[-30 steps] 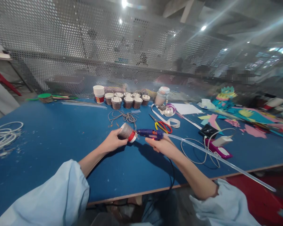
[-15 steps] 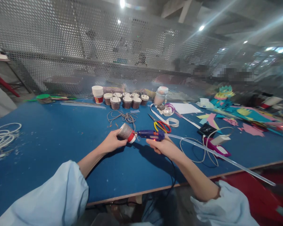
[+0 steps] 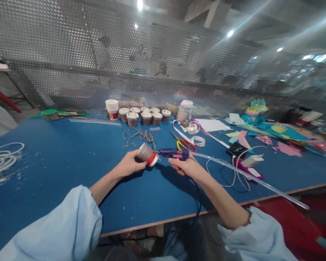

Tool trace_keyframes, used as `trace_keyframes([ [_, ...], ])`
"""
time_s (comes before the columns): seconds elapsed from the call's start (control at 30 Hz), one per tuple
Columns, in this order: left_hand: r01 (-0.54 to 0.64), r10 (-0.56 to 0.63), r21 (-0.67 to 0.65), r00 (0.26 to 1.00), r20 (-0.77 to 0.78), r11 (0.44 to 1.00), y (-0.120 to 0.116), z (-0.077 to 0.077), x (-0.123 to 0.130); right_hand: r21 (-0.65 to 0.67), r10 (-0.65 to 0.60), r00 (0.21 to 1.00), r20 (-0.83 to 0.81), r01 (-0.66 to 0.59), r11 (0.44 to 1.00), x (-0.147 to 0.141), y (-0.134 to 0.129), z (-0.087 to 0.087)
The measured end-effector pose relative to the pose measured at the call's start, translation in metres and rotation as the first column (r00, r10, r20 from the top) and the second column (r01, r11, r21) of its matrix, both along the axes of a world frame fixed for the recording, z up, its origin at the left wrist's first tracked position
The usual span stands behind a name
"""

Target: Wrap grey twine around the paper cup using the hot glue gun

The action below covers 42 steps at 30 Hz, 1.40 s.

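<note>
A paper cup (image 3: 146,153), tilted on its side and mostly wound with grey cord, is held by my left hand (image 3: 132,163). Its red band and white end face right. My right hand (image 3: 185,166) grips a blue glue gun (image 3: 175,154) with a small red light showing. The nozzle points left, close beside the cup's red band. A long clear glue stick (image 3: 250,177) sticks out of the gun's rear toward the lower right. Loose grey cord (image 3: 142,135) lies on the table just behind the cup.
Several wrapped cups (image 3: 146,118) and a stack of white cups (image 3: 112,108) stand at the back. Scissors (image 3: 187,145), white tape (image 3: 198,141) and a magenta power strip (image 3: 250,170) lie to the right. White cord (image 3: 5,159) is coiled at far left on the blue table (image 3: 62,163).
The glue gun's nozzle has shifted slightly off the cup's red band. The glue stick's far end has swung a little to the left. My left hand still holds the cup.
</note>
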<state>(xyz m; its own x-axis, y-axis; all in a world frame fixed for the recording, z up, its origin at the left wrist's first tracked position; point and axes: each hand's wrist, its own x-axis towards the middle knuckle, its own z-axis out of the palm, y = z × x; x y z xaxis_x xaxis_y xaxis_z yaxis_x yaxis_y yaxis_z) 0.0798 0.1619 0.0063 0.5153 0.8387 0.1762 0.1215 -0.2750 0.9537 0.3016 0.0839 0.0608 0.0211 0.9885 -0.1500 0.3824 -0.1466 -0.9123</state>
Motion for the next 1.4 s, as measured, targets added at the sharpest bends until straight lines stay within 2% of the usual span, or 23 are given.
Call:
trace_keyframes([
  [0.1,-0.001,0.001,-0.004,1.0,0.005,1.0,-0.001,0.002,0.0,-0.017,0.008,0.999,-0.036,-0.008,1.0,0.007,0.006,-0.004],
  [0.17,0.004,-0.004,-0.018,1.0,0.015,1.0,-0.002,0.003,0.0,0.006,0.005,1.0,0.011,-0.005,1.0,0.012,0.01,-0.006],
  [0.33,0.001,0.004,-0.084,0.998,0.056,0.996,-0.001,0.004,0.001,0.125,-0.154,0.98,0.13,0.137,0.983,0.021,0.028,-0.02],
  [0.47,-0.089,0.101,-0.13,0.991,0.085,0.987,0.0,0.006,0.001,0.232,-0.277,0.949,0.151,0.238,0.943,0.031,0.041,-0.042],
  [0.6,-0.189,0.208,-0.164,0.973,0.105,0.968,0.001,0.007,0.001,0.28,-0.33,0.926,0.186,0.272,0.921,0.042,0.043,-0.056],
  [0.9,-0.254,0.279,-0.191,0.953,0.115,0.948,0.006,0.0,0.002,0.316,-0.327,0.865,0.38,0.211,0.925,0.046,0.048,-0.054],
  [1.03,-0.27,0.315,-0.26,0.938,0.147,0.927,0.008,-0.002,0.002,0.318,-0.312,0.839,0.445,0.178,0.931,0.049,0.036,-0.049],
  [1.13,-0.259,0.33,-0.322,0.925,0.19,0.911,0.009,-0.002,0.003,0.317,-0.361,0.787,0.5,0.221,0.922,0.052,0.01,-0.047],
  [1.23,-0.219,0.324,-0.386,0.917,0.231,0.896,0.006,-0.001,0.006,0.347,-0.444,0.696,0.564,0.288,0.892,0.047,-0.024,-0.045],
  [1.27,-0.2,0.319,-0.411,0.915,0.246,0.889,0.005,-0.001,0.007,0.355,-0.422,0.709,0.565,0.253,0.9,0.042,-0.033,-0.044],
  [1.33,-0.161,0.31,-0.455,0.91,0.276,0.876,0.001,0.0,0.009,0.392,-0.313,0.784,0.537,0.096,0.915,0.027,-0.045,-0.038],
  [1.4,-0.129,0.306,-0.487,0.902,0.305,0.864,-0.003,0.001,0.011,0.471,-0.208,0.803,0.558,-0.101,0.876,0.009,-0.045,-0.031],
])
